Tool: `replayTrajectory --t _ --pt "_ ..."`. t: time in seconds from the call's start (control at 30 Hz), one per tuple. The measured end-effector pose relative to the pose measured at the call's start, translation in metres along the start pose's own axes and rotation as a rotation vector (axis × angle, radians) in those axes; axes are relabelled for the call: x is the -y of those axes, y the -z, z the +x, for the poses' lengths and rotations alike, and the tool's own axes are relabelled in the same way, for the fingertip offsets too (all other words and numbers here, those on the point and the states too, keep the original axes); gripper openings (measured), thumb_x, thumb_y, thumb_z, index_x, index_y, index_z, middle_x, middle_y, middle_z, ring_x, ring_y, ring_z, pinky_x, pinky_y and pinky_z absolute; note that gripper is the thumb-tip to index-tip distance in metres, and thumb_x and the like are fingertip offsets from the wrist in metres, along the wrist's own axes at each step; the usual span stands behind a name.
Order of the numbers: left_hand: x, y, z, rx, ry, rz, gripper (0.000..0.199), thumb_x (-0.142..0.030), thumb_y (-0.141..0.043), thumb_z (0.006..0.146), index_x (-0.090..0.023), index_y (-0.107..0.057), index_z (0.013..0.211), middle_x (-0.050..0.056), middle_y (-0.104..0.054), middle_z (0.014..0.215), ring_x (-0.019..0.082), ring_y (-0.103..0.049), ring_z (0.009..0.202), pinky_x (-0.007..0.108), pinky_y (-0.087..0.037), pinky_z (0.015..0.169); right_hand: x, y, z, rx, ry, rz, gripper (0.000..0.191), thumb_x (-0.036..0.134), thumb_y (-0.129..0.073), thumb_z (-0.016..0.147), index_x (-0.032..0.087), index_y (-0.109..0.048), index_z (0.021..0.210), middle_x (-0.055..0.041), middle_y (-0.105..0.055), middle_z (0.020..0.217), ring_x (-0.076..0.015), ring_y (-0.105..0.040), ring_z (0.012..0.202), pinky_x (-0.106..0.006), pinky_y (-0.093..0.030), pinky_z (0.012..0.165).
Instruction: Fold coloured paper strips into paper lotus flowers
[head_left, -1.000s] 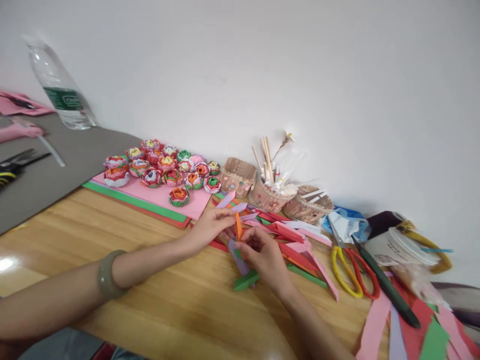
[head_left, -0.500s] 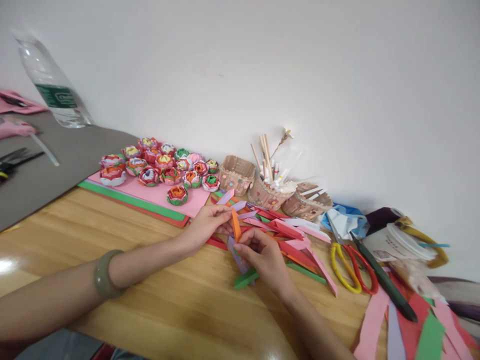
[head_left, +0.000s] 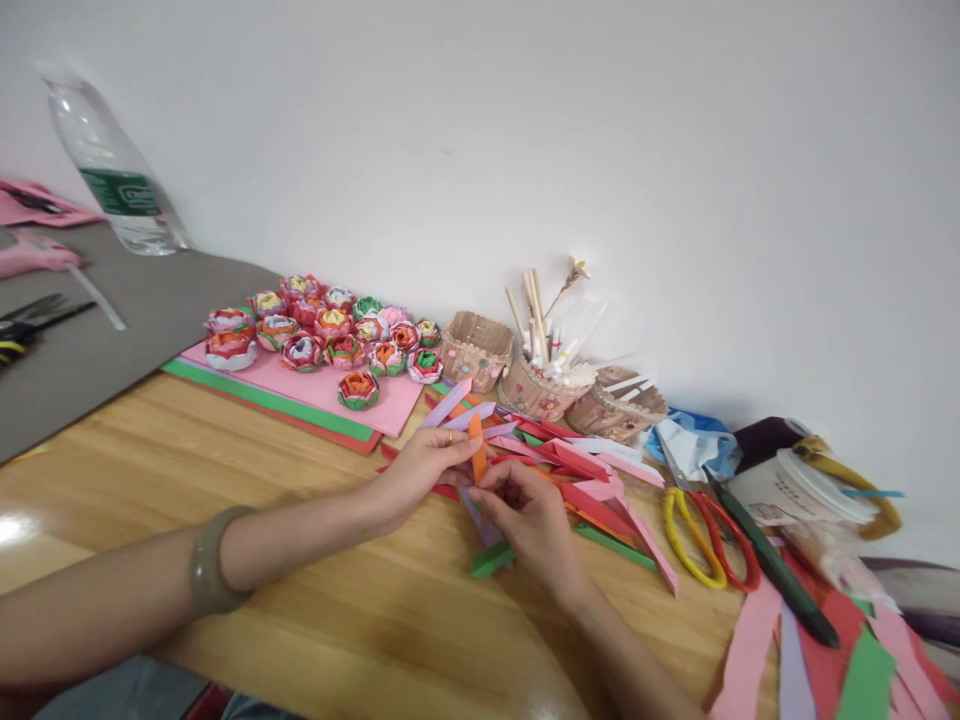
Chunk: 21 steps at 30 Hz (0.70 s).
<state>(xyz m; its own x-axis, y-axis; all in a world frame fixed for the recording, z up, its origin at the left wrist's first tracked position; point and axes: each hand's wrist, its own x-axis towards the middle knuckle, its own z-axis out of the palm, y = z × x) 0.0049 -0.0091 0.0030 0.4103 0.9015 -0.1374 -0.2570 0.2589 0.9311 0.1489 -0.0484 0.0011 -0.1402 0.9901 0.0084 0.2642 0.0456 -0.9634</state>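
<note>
Desk (head_left: 337, 620): one, wood-grained, under everything near the hands.
Grey mat (head_left: 187, 310): one, toward 10 o'clock.
Coloured sheets (head_left: 390, 405): three colours showing, pink over green over red, toward 10 o'clock.
Folded paper strips (head_left: 581, 460): a tangled heap from 12 round to 4 o'clock, too overlapped to count.
Plastic bottle (head_left: 124, 190): one, well away toward 10 o'clock.
Left hand (head_left: 420, 470): narrow pinch on the orange paper strip, reaching it from about 8 o'clock.
Right hand (head_left: 532, 510): fingertips drawn together at the strip's lower end, reaching in from about 4 o'clock.
Nearer hand: neither; both touch the strip.
Craft baskets (head_left: 476, 365): three, side by side between 12 and 2 o'clock; sticks stand in the middle one.
Scissors handles (head_left: 690, 560): two loops, yellow and red, between 3 and 4 o'clock.
Paper flowers (head_left: 358, 390): about eighteen, toward 10 o'clock, mostly on the pink sheet.
Orange paper strip (head_left: 477, 450): one, between the two hands, long axis near upright, from just before 12 o'clock to just before 6.
</note>
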Motion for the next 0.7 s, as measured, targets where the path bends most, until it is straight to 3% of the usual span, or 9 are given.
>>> replayTrajectory --t 0.1,0.3,0.4,0.5,0.57,0.7 --pt "-0.001 0.001 0.000 -0.006 0.061 -0.141 0.022 -0.034 -0.060 0.074 -0.013 -0.061 0.065 0.002 -0.061 0.066 0.012 -0.055 0.062 0.024 -0.045 0.061 -0.002 -0.001 -0.001 0.021 -0.006 -0.009 0.015 0.029 -0.063 0.073 0.019 -0.053 0.067 0.0043 -0.051 0.057 -0.0101 -0.044 0.049 -0.022 -0.034 0.048" --pt "-0.004 -0.002 -0.003 0.034 0.063 -0.069 0.006 -0.017 -0.064 0.069 -0.012 -0.064 0.065 0.001 -0.062 0.066 0.012 -0.056 0.065 0.025 -0.045 0.067 -0.004 -0.001 -0.003 -0.018 0.014 -0.013 0.013 0.029 -0.062 0.074 0.019 -0.055 0.068 0.0032 -0.054 0.060 -0.0108 -0.047 0.053 -0.022 -0.036 0.050" --pt "-0.012 0.004 0.001 -0.028 0.053 -0.100 0.005 -0.016 -0.064 0.071 -0.012 -0.066 0.069 0.002 -0.065 0.067 0.012 -0.058 0.064 0.026 -0.047 0.068 0.000 0.004 -0.002 -0.005 0.024 -0.024 0.013 0.030 -0.062 0.074 0.019 -0.056 0.069 0.0021 -0.056 0.061 -0.0118 -0.050 0.055 -0.023 -0.038 0.052" --pt "-0.022 0.013 0.008 -0.136 -0.044 -0.159 0.006 -0.015 -0.063 0.072 -0.011 -0.067 0.075 0.004 -0.068 0.073 0.012 -0.061 0.070 0.024 -0.049 0.073 0.005 0.016 0.005 -0.027 0.017 -0.072 0.014 0.031 -0.060 0.076 0.019 -0.056 0.072 0.0002 -0.059 0.064 -0.0137 -0.055 0.059 -0.024 -0.042 0.054" --pt "-0.025 0.017 0.011 -0.155 -0.039 -0.165 0.009 -0.017 -0.063 0.074 -0.010 -0.067 0.076 0.005 -0.069 0.072 0.012 -0.062 0.068 0.024 -0.050 0.069 0.008 0.026 0.012 -0.083 0.056 -0.187 0.012 0.030 -0.057 0.079 0.019 -0.056 0.075 -0.0006 -0.060 0.067 -0.0144 -0.056 0.060 -0.024 -0.043 0.054" --pt "-0.017 0.018 0.006 -0.080 0.114 -0.148 0.015 -0.025 -0.064 0.075 -0.011 -0.066 0.077 0.007 -0.071 0.071 0.014 -0.063 0.061 0.024 -0.051 0.058 0.009 0.038 0.031 -0.105 0.290 -0.689 0.012 0.019 -0.052 0.083 0.018 -0.061 0.089 -0.0051 -0.063 0.084 -0.0181 -0.058 0.075 -0.029 -0.046 0.067"
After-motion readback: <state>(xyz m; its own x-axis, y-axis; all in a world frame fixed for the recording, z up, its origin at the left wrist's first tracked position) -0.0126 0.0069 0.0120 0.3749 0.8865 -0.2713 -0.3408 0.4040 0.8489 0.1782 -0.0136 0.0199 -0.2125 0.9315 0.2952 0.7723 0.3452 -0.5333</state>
